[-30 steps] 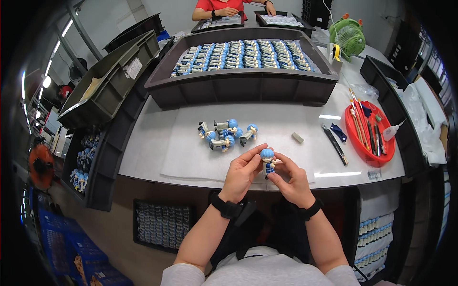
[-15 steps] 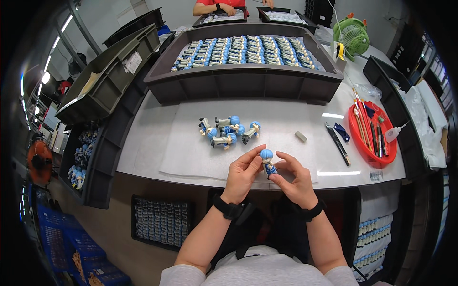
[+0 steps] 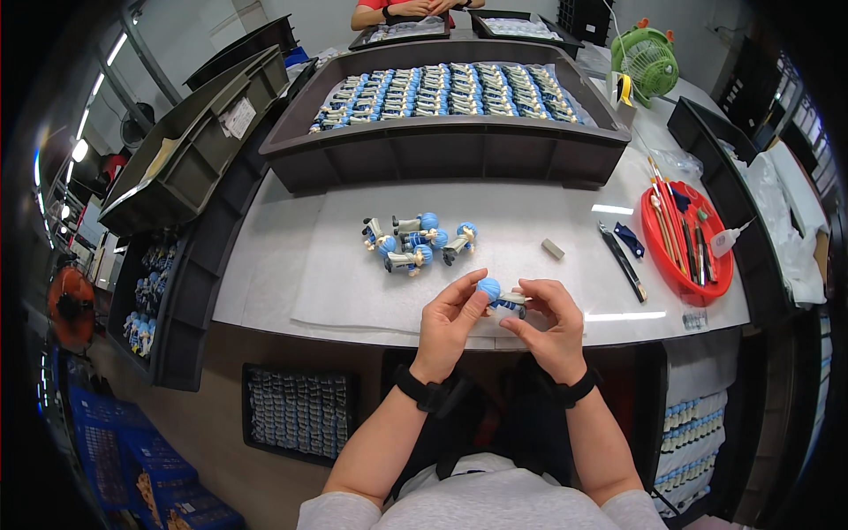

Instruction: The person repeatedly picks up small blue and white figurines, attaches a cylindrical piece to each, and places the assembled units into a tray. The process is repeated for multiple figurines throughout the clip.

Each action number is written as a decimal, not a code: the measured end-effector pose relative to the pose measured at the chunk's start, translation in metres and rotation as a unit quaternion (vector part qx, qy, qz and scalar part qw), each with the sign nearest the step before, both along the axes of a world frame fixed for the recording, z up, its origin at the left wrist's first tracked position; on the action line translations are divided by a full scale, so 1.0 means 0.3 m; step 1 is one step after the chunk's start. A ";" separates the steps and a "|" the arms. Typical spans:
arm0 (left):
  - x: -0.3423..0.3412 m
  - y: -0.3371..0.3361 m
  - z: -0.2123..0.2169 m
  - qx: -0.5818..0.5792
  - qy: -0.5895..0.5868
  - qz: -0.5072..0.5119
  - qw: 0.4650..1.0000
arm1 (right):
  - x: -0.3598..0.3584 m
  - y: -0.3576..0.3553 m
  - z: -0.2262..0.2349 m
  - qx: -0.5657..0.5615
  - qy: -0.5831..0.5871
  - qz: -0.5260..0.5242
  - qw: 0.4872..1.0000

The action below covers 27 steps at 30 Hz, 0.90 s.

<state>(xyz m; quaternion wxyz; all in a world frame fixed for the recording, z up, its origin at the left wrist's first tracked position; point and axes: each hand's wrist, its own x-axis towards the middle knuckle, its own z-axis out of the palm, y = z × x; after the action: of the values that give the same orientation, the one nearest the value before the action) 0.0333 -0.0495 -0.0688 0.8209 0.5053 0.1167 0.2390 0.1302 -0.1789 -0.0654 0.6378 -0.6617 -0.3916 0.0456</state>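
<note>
A small blue-haired figurine [image 3: 510,301] lies sideways between my two hands, just above the near edge of the white worktable. My left hand [image 3: 446,331] pinches it at the blue head between thumb and fingers. At the feet end, the thumb and fingers of my right hand [image 3: 556,331] curl round the legs and dark shoes. Beyond my hands, several similar figurines [image 3: 426,238] lie in a loose group on a white sheet [image 3: 353,296]. To their right rests a small grey block [image 3: 553,249].
A large dark tray [image 3: 442,159] of lined-up figurines stands across the back. On the right are a red dish [image 3: 656,256] of brushes, a black pen-like tool [image 3: 623,261] and a green fan [image 3: 645,62]. Dark crates [image 3: 181,309] flank the left. A person in red [image 3: 411,9] works opposite.
The held figurine has turned from upright to lying sideways, its feet now toward my right hand. The opposite person's hands have come together.
</note>
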 end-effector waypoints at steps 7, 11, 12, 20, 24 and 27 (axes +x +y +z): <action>-0.005 0.012 -0.011 0.004 -0.006 -0.024 1.000 | 0.002 -0.007 0.000 0.020 0.051 0.038 0.998; -0.003 0.003 -0.004 0.027 -0.019 -0.020 0.999 | 0.008 -0.012 -0.006 0.007 0.034 0.046 0.998; -0.003 0.001 -0.006 0.040 -0.024 -0.016 0.999 | 0.008 -0.011 -0.005 0.006 0.033 0.045 0.998; -0.001 0.009 -0.023 0.038 -0.014 -0.013 0.999 | -0.001 -0.005 0.008 0.009 0.037 0.031 0.999; 0.004 0.002 0.004 0.005 0.007 0.000 1.000 | 0.002 -0.004 0.004 0.014 0.030 0.036 0.999; 0.009 0.001 -0.003 -0.013 0.028 -0.001 1.000 | 0.001 -0.004 0.007 0.017 0.027 0.039 0.999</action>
<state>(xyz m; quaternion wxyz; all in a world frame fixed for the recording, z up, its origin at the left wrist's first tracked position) 0.0359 -0.0492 -0.0698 0.8239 0.5014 0.1421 0.2228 0.1304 -0.1802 -0.0634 0.6571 -0.6333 -0.4006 0.0817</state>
